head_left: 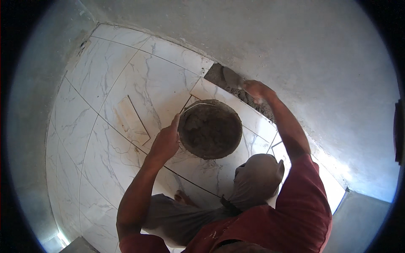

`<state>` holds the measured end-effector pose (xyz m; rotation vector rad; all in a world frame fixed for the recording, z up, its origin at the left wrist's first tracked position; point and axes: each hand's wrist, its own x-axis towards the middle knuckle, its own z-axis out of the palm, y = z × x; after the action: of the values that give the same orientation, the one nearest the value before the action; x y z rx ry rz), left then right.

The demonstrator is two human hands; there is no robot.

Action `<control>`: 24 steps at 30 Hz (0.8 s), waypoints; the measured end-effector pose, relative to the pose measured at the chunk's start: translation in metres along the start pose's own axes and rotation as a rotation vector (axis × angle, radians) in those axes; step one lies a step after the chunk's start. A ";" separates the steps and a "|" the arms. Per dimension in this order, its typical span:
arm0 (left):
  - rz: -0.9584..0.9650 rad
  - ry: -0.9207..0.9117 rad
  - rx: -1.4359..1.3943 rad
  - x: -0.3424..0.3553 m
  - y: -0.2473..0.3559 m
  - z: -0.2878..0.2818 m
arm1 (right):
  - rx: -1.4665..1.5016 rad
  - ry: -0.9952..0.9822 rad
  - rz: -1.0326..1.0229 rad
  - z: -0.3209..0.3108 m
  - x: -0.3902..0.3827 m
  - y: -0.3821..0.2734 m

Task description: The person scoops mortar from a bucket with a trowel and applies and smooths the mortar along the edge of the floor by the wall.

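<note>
A round bucket [236, 139] filled with grey mortar [209, 130] stands on the marbled tile floor in front of me. My left hand [166, 142] is closed at the bucket's left rim, near one end of its thin pale handle [195, 104]; the fingertips are partly hidden. Beyond the bucket, my right hand [256, 90] is wrapped round a trowel, whose grip it covers. The trowel blade [232, 78] rests on or just over wet mortar [216, 75] in an untiled strip along the wall.
A narrow cut tile piece [131, 120] lies on the floor left of the bucket. White grey-veined tiles [114, 71] reach the left wall [38, 92]. A plain grey wall [303, 50] runs along the strip. My bent knee [261, 173] is close to the bucket's near side.
</note>
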<state>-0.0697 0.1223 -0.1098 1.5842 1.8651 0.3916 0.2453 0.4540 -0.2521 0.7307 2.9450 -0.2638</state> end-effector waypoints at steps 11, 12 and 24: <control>-0.059 0.005 0.020 -0.013 -0.017 -0.002 | 0.273 -0.450 0.545 -0.016 -0.035 -0.038; -0.060 -0.002 0.016 -0.012 -0.018 -0.002 | 0.076 -0.460 0.454 -0.015 -0.038 -0.033; -0.123 -0.020 -0.013 -0.015 -0.017 -0.006 | -0.166 -0.575 0.365 -0.075 0.006 -0.104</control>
<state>-0.0859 0.1052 -0.1114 1.4508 1.9289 0.3314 0.1868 0.3808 -0.1645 0.9563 2.2201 -0.1600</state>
